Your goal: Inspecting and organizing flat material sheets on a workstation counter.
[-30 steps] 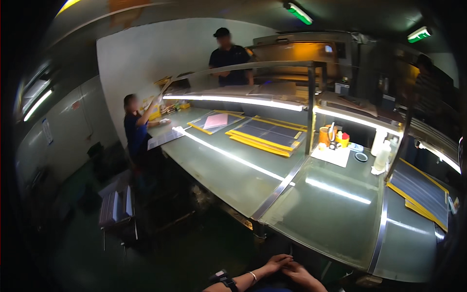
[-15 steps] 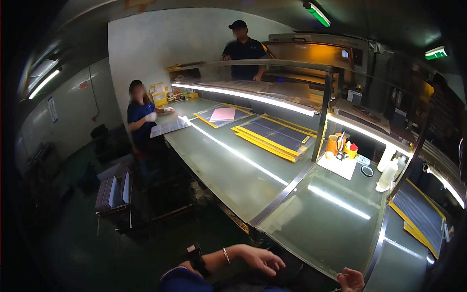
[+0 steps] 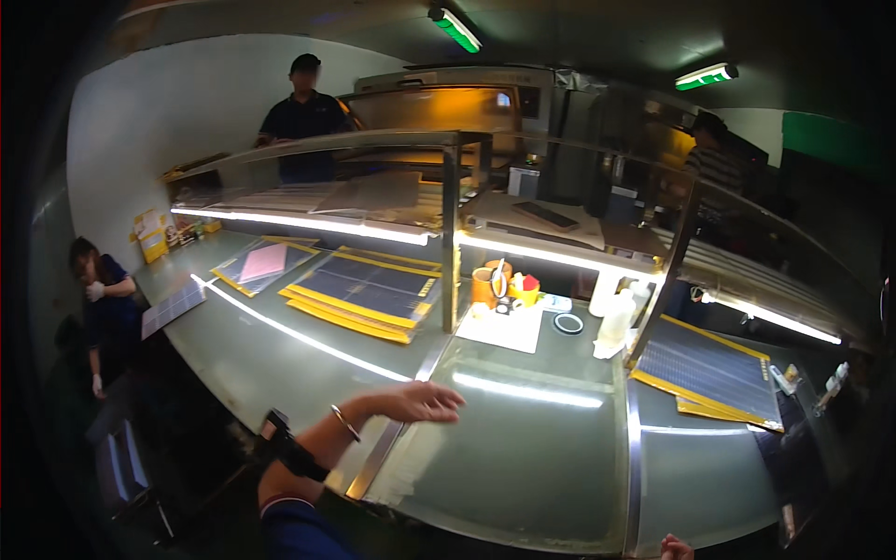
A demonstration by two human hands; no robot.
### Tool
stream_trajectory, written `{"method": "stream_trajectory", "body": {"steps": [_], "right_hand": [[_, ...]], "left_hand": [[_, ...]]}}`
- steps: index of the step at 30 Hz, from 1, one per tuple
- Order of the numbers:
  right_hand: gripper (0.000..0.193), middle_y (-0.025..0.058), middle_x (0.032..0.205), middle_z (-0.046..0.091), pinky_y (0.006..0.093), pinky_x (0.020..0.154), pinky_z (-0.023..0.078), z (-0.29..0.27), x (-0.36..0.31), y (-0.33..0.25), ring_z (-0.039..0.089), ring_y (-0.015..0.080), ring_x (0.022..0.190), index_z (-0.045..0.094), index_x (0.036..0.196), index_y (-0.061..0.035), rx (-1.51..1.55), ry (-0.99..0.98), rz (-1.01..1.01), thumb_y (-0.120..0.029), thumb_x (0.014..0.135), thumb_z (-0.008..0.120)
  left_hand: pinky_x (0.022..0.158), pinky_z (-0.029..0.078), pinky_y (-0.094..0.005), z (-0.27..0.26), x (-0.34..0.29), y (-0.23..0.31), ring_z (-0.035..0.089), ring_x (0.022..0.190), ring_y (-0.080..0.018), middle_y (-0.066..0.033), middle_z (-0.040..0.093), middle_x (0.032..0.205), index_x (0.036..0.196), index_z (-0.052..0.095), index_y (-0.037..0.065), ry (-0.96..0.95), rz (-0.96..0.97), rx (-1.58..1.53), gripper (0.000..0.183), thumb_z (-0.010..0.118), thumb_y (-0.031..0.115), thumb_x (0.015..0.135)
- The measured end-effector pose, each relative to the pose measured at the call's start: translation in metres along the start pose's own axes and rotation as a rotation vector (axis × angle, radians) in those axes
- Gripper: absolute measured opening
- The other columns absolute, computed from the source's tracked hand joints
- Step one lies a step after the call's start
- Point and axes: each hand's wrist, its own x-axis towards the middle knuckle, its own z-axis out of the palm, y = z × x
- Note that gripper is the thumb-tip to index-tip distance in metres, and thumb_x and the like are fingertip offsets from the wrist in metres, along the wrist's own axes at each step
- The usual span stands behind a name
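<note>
At eleven o'clock from our left hand [image 3: 420, 403], a careless sweep could skew the flat, dark, yellow-edged sheets [image 3: 359, 287] layered on the glossy bench [image 3: 523, 457]. That hand's grip is empty, fingers loosely spread. Toward two o'clock, a low reach might topple the smooth, cloudy bottle [image 3: 615, 322]. Our right hand [image 3: 677, 549] barely shows at five o'clock; its grip we cannot tell.

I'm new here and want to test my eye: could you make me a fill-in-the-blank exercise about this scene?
1. A bracelet circles the camera wearer's ____ wrist.
2. Only a small part of the wearer's ____ hand shows.
3. The dark sheets stacked on the bench have ____ edges.
4. Overhead, ____ ceiling lights show.

Missing words: left; right; yellow; two.
</note>
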Motion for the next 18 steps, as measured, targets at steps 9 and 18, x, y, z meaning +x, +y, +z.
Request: {"method": "stream_trajectory", "body": {"steps": [9,18], "right_hand": [[0.016,0.0126,0.099,0.06,0.0314,0.086,0.045,0.028,0.008,0.002,0.057,0.0214,0.094,0.059,0.095,0.0026,-0.145,0.05,0.054,0.003,0.082,0.05],[0.012,0.0149,0.099,0.056,0.0346,0.076,0.048,0.1,-0.002,0.015,0.056,0.0278,0.09,0.059,0.091,-0.0019,-0.525,-0.086,-0.219,-0.007,0.081,0.057]], "left_hand": [[0.096,0.037,-0.0377,-0.185,0.016,-0.034,0.047,0.113,-0.031,-0.021,0.052,0.117,0.121,0.045,0.001,0.922,-0.222,0.799,0.051,0.061,0.025,0.08],[0.085,0.043,-0.0417,-0.309,0.037,-0.075,0.049,0.104,-0.039,-0.0242,0.05,0.114,0.119,0.041,0.002,1.398,-0.159,0.798,0.043,0.053,0.007,0.078]]}}
